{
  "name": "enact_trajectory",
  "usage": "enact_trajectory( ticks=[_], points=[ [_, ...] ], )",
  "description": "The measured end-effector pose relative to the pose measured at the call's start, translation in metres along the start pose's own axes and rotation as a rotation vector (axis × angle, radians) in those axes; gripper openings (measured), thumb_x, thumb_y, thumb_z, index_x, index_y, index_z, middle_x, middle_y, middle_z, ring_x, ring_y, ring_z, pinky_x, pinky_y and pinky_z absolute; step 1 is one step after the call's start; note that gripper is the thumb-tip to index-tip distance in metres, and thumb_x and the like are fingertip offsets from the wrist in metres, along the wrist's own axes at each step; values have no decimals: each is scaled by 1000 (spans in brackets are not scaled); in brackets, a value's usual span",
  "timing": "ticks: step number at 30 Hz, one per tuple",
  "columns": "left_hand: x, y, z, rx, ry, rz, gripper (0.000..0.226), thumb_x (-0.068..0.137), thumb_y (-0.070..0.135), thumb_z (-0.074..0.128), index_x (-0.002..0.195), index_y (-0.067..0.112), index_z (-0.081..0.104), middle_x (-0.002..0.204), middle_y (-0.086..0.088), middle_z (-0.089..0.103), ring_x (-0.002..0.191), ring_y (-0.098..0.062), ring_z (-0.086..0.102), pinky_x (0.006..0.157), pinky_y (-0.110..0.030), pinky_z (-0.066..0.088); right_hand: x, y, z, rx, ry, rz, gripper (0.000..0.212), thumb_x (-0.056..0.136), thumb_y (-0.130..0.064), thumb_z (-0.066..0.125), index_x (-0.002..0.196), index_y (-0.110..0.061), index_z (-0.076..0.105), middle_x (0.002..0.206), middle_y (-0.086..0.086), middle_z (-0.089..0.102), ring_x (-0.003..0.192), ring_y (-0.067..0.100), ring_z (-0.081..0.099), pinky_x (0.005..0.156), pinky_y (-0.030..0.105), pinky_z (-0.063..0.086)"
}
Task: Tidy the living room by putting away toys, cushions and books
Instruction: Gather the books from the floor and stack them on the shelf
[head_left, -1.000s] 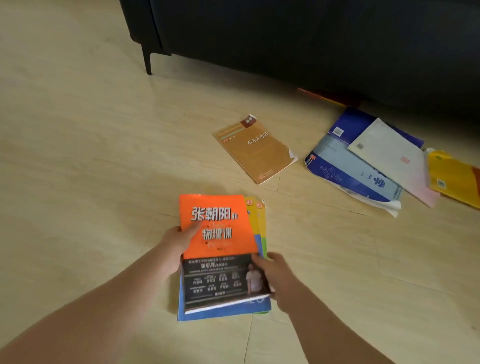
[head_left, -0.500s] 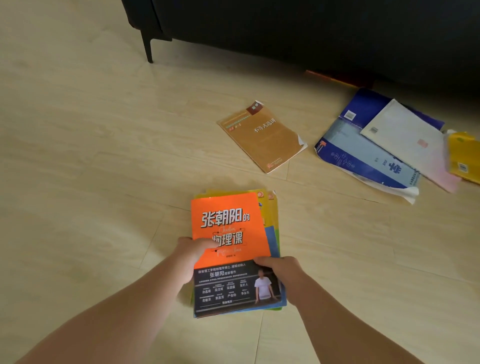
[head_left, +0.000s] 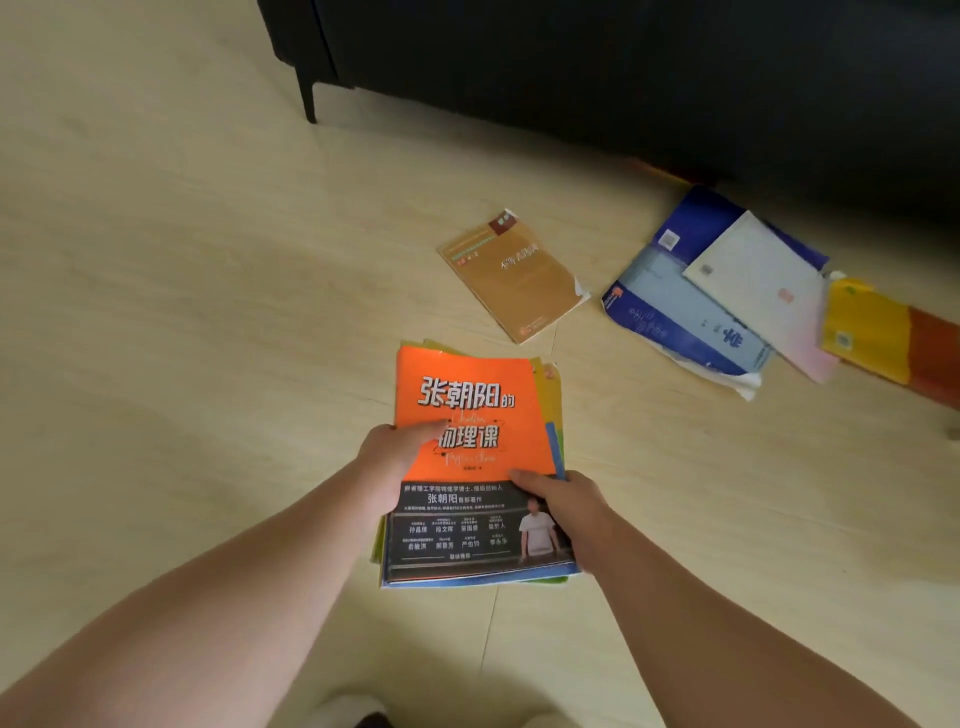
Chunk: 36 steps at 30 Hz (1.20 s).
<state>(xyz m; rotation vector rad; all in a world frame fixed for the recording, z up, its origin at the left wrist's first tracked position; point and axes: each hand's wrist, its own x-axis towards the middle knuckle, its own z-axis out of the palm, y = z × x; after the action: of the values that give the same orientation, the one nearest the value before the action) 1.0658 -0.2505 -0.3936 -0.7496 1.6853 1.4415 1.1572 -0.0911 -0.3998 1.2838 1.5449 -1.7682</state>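
Orange-covered book (head_left: 467, 410) tops the stack (head_left: 551, 410) at lower centre of frame; my left hand (head_left: 387, 462) & right hand (head_left: 566, 506) grip its side edges, thumbs on cover. Brown book (head_left: 514, 275) lies above it, blue/white/yellow books (head_left: 727, 291) at right, by the black sofa (head_left: 623, 67).

Your stack of books (head_left: 470, 574) is straight ahead, left hand (head_left: 397, 457) at its left edge, right hand (head_left: 566, 506) at its right edge. A lone book (head_left: 514, 275) lies on the floor (head_left: 182, 312) beyond it, slightly right. An overlapping pile of books (head_left: 727, 296) lies further right, partly under the sofa (head_left: 623, 78) at the back.
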Motion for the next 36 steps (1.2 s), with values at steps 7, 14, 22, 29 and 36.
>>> enact_trajectory(
  ticks=[7,14,22,29,36],
  points=[
    [-208,129,-20,0,-9,21,31,83,19,70,103,1,55,77,-13,65,66,-31,63,54,-32,47,-209,-126,-13,-19,17,-9,34,76,-23,76,97,-1,62,91,16,71,80,29,68,74,35,56],
    [-400,250,-5,76,-76,141,47,79,26,73,114,1,56,98,-19,69,82,-35,68,73,-42,55,-398,-229,-54,47,74,-169,30,81,-24,72,98,-2,61,87,11,70,74,23,65,66,28,51],
    [-535,266,84,202,-171,331,34,82,36,69,103,11,58,98,-11,68,85,-29,66,76,-40,51,-536,-242,-157,118,237,-301,31,82,-32,70,91,-6,57,72,2,66,55,11,63,49,21,48],
    [-583,217,225,291,-256,341,27,82,31,70,93,10,57,88,-12,66,72,-27,64,64,-35,50,-565,-179,-292,276,334,-297,39,79,-26,74,105,-1,60,93,11,71,74,21,68,62,27,55],
    [-632,152,382,389,-334,312,30,81,29,71,100,9,59,84,-13,68,74,-29,67,62,-35,53,-587,-109,-444,373,419,-238,34,77,-27,74,99,-3,62,97,17,72,89,31,69,83,40,56]
  ],
)
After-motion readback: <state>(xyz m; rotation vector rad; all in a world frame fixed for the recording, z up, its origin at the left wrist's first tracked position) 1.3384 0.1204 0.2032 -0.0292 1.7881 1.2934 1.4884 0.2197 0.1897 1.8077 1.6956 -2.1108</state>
